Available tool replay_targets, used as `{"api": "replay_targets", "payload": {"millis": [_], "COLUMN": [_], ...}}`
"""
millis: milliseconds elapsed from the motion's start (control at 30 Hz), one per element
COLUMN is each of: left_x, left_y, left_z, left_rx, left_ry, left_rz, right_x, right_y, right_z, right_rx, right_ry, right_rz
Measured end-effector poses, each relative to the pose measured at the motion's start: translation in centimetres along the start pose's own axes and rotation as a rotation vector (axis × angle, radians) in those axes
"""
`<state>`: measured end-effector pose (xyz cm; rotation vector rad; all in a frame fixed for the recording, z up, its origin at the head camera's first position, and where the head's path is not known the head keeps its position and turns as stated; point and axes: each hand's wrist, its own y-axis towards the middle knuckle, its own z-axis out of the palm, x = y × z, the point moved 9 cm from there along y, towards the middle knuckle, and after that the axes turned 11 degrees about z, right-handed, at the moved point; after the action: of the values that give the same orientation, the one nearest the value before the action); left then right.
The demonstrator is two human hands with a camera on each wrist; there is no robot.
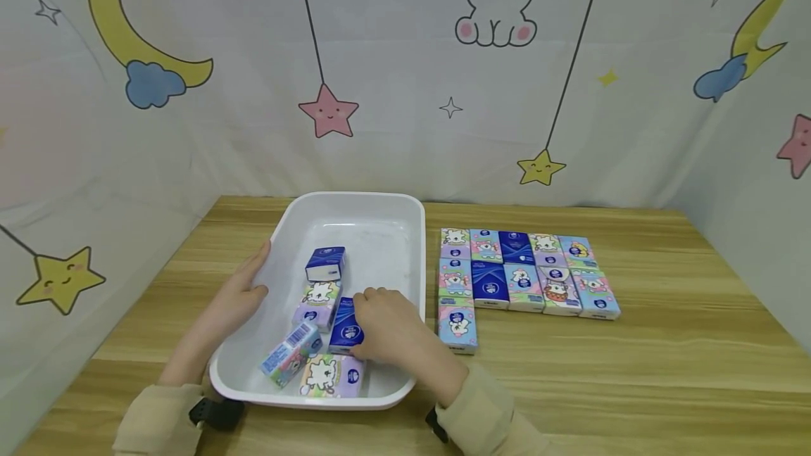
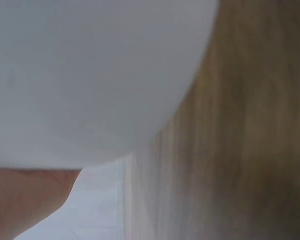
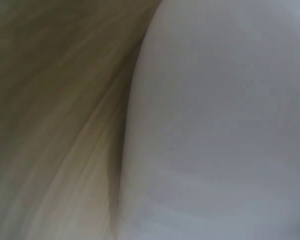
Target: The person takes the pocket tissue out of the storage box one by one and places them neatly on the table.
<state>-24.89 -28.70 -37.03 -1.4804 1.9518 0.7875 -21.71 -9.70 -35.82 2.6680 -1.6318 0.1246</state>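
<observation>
A white tray (image 1: pixel 405 231) sits on the wooden table (image 1: pixel 633 364) and holds several small tissue packs. My right hand (image 1: pixel 374 322) reaches into the tray, its fingers curled round a dark blue tissue pack (image 1: pixel 345 329) standing on edge. My left hand (image 1: pixel 243 290) grips the tray's left rim. Other packs in the tray include a blue one (image 1: pixel 326 263), a lilac bear-print one (image 1: pixel 318 301), one showing a barcode (image 1: pixel 291 354) and another lilac one (image 1: pixel 332 376). Both wrist views are blurred, showing only the tray wall (image 2: pixel 90 75) (image 3: pixel 219 125) and wood.
To the right of the tray, several tissue packs (image 1: pixel 519 269) lie flat in two neat rows, with one more pack (image 1: pixel 457 326) starting a third row. A cloth backdrop with cartoon prints encloses the table on the far, left and right sides.
</observation>
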Motion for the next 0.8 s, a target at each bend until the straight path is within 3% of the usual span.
{"api": "replay_targets", "payload": {"millis": [500, 800], "left_x": [0.0, 0.2], "left_y": [-0.1, 0.0], "left_z": [0.1, 0.2], "left_rx": [0.006, 0.005], "left_ry": [-0.015, -0.020], "left_rz": [-0.021, -0.014], "right_x": [-0.5, -0.2], "right_y": [0.2, -0.3], "right_z": [-0.2, -0.8], "right_rx": [-0.051, -0.054], "right_ry": [-0.046, -0.083], "right_rz": [0.017, -0.084]}}
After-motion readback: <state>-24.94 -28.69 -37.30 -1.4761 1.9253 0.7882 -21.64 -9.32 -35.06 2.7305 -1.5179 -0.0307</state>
